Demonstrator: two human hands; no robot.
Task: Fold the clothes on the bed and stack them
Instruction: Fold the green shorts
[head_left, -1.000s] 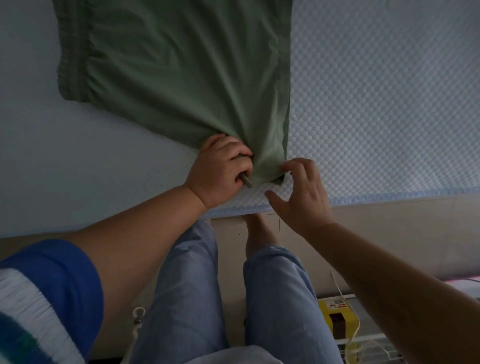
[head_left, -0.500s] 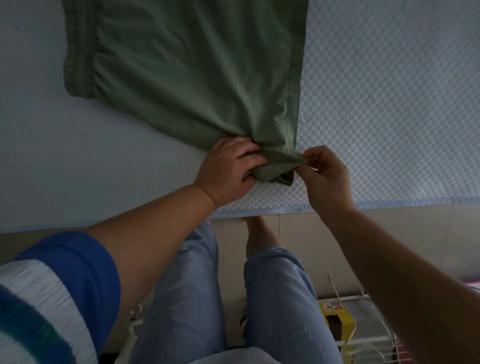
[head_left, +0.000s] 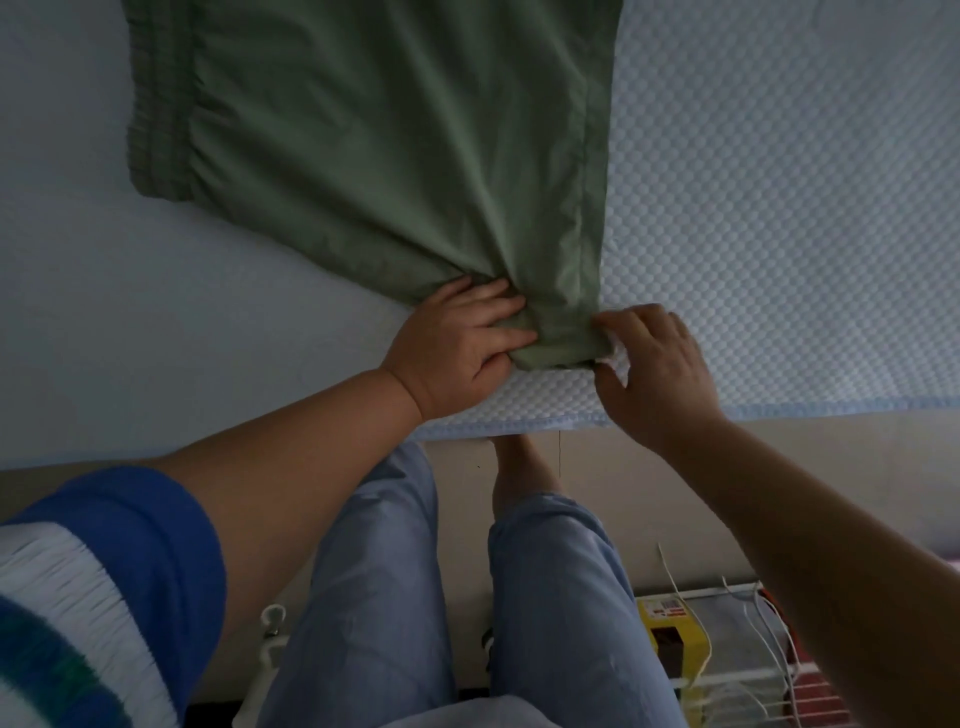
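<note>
Green trousers (head_left: 374, 156) lie spread on the bed (head_left: 779, 208), hem at its near edge.
I see my left hand (head_left: 462, 343) gripping the bunched hem; my right hand (head_left: 654, 364) pinches its corner.

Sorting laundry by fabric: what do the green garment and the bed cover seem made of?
Green garment: likely thin woven cotton or synthetic, matte, with fine creases and a gathered elastic band. Bed cover: apparently quilted, pale blue textile with a raised bubble pattern.

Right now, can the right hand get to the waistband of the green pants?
Probably not without leaning: the right hand is at the hem, while the waistband lies far across the pants. Nothing blocks it.
</note>
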